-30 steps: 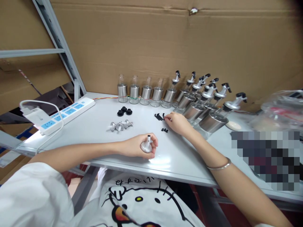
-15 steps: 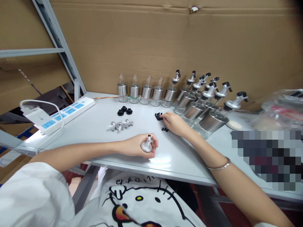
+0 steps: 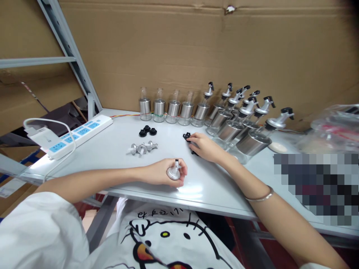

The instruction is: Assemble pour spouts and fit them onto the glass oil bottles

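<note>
My left hand [image 3: 161, 172] is closed around a silver pourer spout [image 3: 174, 172] with a small black tip, held upright just above the table's front part. My right hand [image 3: 206, 146] reaches over the table, fingers stretched out and thumb apart, its fingertips touching a cluster of small black plastic pieces [image 3: 186, 136]. More small black pieces [image 3: 193, 152] lie partly hidden under that hand. Left of the hands are several loose silver pourer spouts [image 3: 142, 149] lying on their sides. Behind them sit 3 black rubber stoppers [image 3: 147, 128].
Several glass bottles with steel sleeves [image 3: 174, 108] stand open-necked along the back. To their right are several bottles fitted with pourers [image 3: 249, 140]. A white power strip [image 3: 81, 136] lies left, plastic bags [image 3: 331, 129] right. Cardboard [image 3: 168, 45] walls the back.
My right hand has shifted slightly, its thumb side now covering more of the nearer black pieces, and the black cluster has been nudged. My left hand keeps still with the pourer spout.
</note>
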Available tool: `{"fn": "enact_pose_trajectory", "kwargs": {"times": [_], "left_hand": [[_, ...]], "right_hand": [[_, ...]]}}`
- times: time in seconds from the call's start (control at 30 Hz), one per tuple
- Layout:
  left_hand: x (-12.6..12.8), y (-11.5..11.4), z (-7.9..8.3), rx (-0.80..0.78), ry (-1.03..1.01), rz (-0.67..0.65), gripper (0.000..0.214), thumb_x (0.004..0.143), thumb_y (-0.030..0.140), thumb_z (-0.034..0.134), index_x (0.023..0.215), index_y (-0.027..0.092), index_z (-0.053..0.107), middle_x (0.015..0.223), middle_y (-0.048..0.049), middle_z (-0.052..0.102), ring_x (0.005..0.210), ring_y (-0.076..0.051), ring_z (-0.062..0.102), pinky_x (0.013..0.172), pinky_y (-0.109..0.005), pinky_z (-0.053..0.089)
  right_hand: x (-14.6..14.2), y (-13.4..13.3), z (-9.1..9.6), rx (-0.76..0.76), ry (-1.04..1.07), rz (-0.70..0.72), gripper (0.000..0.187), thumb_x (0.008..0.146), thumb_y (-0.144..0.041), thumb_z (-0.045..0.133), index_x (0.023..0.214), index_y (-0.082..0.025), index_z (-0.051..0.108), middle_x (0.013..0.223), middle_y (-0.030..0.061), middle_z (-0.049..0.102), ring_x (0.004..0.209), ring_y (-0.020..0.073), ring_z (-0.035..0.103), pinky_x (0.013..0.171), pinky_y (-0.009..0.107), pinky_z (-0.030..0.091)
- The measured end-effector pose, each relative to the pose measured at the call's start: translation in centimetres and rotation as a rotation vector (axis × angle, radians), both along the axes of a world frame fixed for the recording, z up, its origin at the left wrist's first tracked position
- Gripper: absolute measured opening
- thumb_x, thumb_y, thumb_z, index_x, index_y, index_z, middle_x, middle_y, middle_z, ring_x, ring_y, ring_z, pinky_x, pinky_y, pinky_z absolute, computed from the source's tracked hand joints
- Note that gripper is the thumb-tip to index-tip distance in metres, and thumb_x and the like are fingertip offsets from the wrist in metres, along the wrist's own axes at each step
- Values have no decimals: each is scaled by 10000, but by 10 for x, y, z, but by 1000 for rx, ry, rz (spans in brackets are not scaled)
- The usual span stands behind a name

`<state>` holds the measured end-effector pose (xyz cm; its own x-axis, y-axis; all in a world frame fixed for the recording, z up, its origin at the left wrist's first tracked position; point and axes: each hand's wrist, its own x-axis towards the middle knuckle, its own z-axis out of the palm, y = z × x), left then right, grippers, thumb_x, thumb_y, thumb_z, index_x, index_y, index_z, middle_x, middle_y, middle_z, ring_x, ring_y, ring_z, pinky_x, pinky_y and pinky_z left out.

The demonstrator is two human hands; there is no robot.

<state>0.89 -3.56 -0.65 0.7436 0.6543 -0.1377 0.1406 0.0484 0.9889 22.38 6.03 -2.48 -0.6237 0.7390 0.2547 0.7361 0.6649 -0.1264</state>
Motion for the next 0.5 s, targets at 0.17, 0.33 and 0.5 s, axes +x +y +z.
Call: {"fn": "enact_pose_trajectory", "kwargs": {"times": [0.17,0.33,0.5], "left_hand": [[0,0,2,-15,-2,7,271,659,143,672,856,164,488,724,52,559,599,-72,540,581,-231,424],[1,-1,4,-29,4,15,254,667,131,670,839,163,484,695,62,558,567,-64,540,554,-217,418],[0,2,-2,-66,-88,35,332,691,166,700,886,181,431,739,52,577,549,-73,565,518,-220,438]], "right_hand": [[0,1,1,3,38,22,320,898,-176,432,1073,-79,681,1052,170,635,990,274,597,910,401,480],[0,1,0,0,35,13,303,883,-158,455,1093,-109,668,1066,147,637,1001,266,601,901,389,483],[-3,-3,8,63,129,41,246,902,-195,462,1031,-130,659,1046,142,638,987,267,585,881,416,467]]}}
